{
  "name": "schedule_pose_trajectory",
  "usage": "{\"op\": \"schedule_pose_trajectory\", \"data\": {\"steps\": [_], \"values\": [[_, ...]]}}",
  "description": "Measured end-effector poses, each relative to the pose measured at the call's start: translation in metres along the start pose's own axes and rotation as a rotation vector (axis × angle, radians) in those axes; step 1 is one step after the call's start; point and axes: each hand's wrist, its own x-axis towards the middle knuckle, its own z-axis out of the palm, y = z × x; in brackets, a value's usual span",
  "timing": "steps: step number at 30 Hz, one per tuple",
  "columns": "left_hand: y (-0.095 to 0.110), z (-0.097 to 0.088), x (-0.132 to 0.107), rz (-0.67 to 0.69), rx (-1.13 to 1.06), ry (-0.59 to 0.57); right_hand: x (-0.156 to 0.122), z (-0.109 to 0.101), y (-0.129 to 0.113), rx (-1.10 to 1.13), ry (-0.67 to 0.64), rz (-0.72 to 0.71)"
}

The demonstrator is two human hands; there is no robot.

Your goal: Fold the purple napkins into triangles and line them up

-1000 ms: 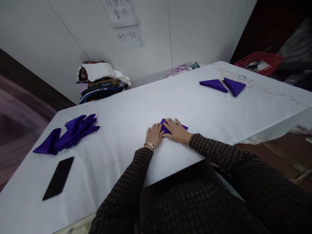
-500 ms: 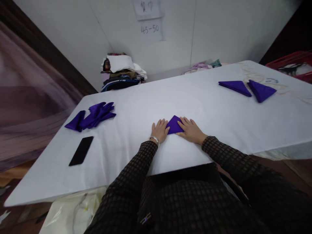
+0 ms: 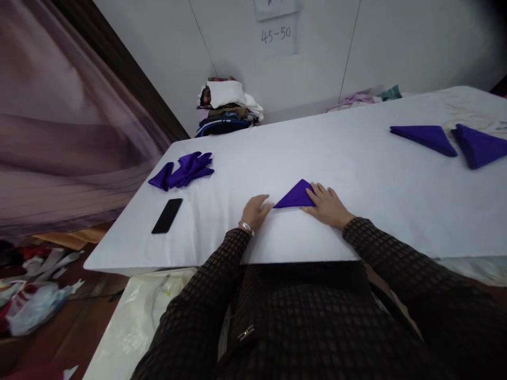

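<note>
A purple napkin folded into a triangle point(image 3: 295, 196) lies on the white tablecloth point(image 3: 356, 174) near the front edge. My right hand point(image 3: 327, 203) lies flat with fingers stretched out, touching the triangle's right side. My left hand point(image 3: 256, 210), a bracelet on its wrist, rests open on the cloth, its fingertips at the triangle's left corner. Neither hand grips anything.
A heap of unfolded purple napkins point(image 3: 182, 170) and a black phone point(image 3: 167, 215) lie at the table's left. Two folded purple triangles point(image 3: 425, 138) point(image 3: 479, 146) sit far right. A pile of folded fabrics point(image 3: 227, 105) stands by the wall. Litter covers the floor at left.
My hands have slid apart off the napkin, uncovering the folded triangle. The camera has swung to the left, so the table's left end and the floor show now.
</note>
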Motion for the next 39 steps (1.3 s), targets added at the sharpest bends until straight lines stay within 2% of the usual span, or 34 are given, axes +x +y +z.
{"op": "schedule_pose_trajectory", "data": {"steps": [3, 7, 16, 19, 21, 23, 26, 28, 31, 39], "values": [[0.014, 0.008, -0.003, 0.117, 0.021, -0.067, 0.001, 0.001, 0.001, 0.014, 0.000, -0.002], [0.024, 0.013, 0.003, 0.081, 0.042, -0.087, 0.001, 0.001, 0.001, 0.005, 0.002, 0.001], [0.018, 0.006, -0.002, 0.026, 0.068, -0.046, 0.000, 0.000, -0.001, -0.025, 0.015, -0.009], [0.028, 0.001, 0.002, 0.024, 0.016, 0.002, 0.000, 0.003, 0.000, -0.028, 0.032, -0.015], [0.043, 0.002, 0.011, 0.105, -0.017, 0.025, 0.001, 0.004, 0.000, -0.032, 0.042, -0.014], [0.062, 0.008, 0.024, 0.248, -0.018, -0.015, 0.001, 0.004, 0.000, -0.030, 0.048, -0.011], [0.085, 0.027, 0.045, 0.400, 0.048, -0.153, 0.001, 0.004, 0.000, -0.014, 0.054, -0.012], [0.091, 0.040, 0.055, 0.392, 0.097, -0.229, 0.001, 0.004, 0.000, -0.006, 0.056, -0.009], [0.089, 0.052, 0.062, 0.334, 0.135, -0.277, 0.002, 0.003, -0.001, -0.003, 0.049, 0.002], [0.087, 0.050, 0.060, 0.313, 0.156, -0.296, -0.003, 0.001, 0.001, 0.011, 0.036, -0.018]]}}
